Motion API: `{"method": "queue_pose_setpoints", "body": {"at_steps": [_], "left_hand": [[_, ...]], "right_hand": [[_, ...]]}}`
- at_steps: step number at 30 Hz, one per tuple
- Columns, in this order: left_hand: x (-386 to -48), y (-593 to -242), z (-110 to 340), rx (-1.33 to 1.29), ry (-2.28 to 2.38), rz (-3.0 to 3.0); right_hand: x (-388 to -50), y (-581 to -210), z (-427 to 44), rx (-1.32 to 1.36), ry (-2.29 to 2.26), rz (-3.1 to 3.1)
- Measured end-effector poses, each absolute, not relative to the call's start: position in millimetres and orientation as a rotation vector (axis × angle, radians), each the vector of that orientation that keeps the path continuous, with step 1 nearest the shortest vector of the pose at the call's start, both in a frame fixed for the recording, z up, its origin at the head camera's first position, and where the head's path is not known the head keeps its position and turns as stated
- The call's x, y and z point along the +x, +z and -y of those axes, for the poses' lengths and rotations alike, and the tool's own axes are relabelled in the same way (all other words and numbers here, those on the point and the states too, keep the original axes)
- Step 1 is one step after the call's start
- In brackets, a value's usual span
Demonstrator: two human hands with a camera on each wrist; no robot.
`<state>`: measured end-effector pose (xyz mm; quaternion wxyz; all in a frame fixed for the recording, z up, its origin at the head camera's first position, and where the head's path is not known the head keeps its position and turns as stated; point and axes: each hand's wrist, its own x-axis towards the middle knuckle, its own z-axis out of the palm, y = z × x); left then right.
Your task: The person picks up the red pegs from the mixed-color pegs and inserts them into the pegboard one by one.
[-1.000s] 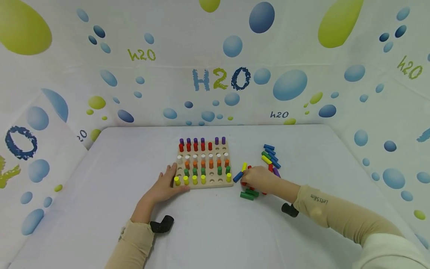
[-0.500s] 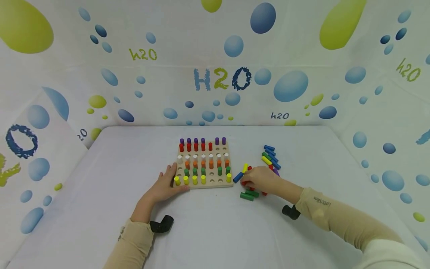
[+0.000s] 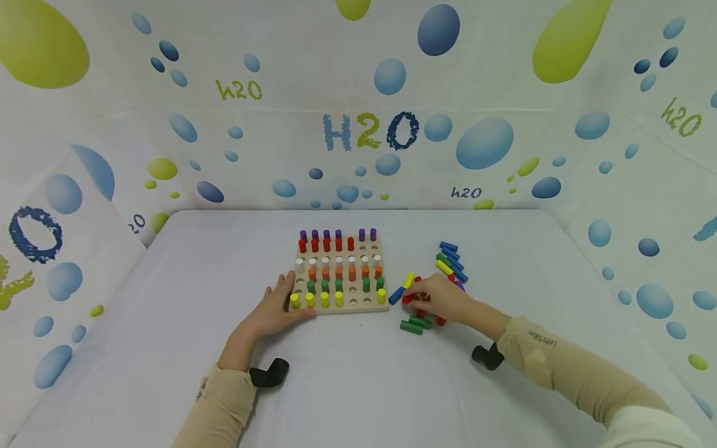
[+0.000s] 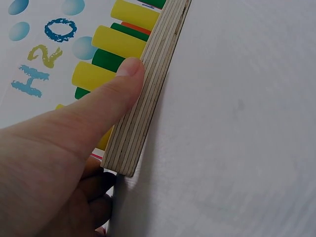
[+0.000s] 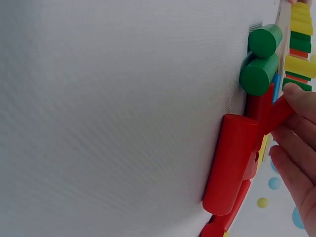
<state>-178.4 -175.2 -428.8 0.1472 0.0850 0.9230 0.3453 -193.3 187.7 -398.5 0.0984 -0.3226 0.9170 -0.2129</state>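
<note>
A wooden pegboard [image 3: 342, 307] holds rows of purple, red, white, orange, green and yellow pegs. The left hand [image 3: 274, 314] grips its near left corner; in the left wrist view the thumb of that hand [image 4: 64, 138] lies on the board's edge [image 4: 140, 108], beside yellow pegs [image 4: 118, 42]. Right of the board, the right hand [image 3: 442, 298] pinches a red peg [image 3: 406, 300] above the loose pegs. The right wrist view shows the same red peg [image 5: 279, 114] between thumb and fingers of the right hand [image 5: 301, 133], with other red pegs [image 5: 231, 163] lying below.
Loose green pegs [image 3: 411, 326] lie nearer the person than the red ones. A blue peg [image 3: 396, 295] and a yellow peg [image 3: 409, 280] lie between the board and right hand. Farther back are blue pegs [image 3: 449, 246], with green and yellow ones. Black wrist devices [image 3: 270, 373] are at both wrists.
The right hand has lifted slightly and its fingers show more plainly, with a red peg now visible between them. The left hand and the board have stayed in place.
</note>
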Motion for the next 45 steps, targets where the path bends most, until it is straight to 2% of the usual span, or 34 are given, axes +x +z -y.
{"method": "queue_pose_setpoints", "body": {"at_steps": [11,21,45], "left_hand": [[-178,-428,175,0.237,0.999,-2.653],[-177,-427,175,0.241,0.999,-2.651],[-178,-429,175,0.232,0.987,-2.653]], "right_hand": [[-194,-412,-199,-0.722,-1.126,-2.645],[-195,-412,-206,-0.548,-1.305,-2.592],[-215,-398,-200,-0.533,-1.403,-2.647]]}}
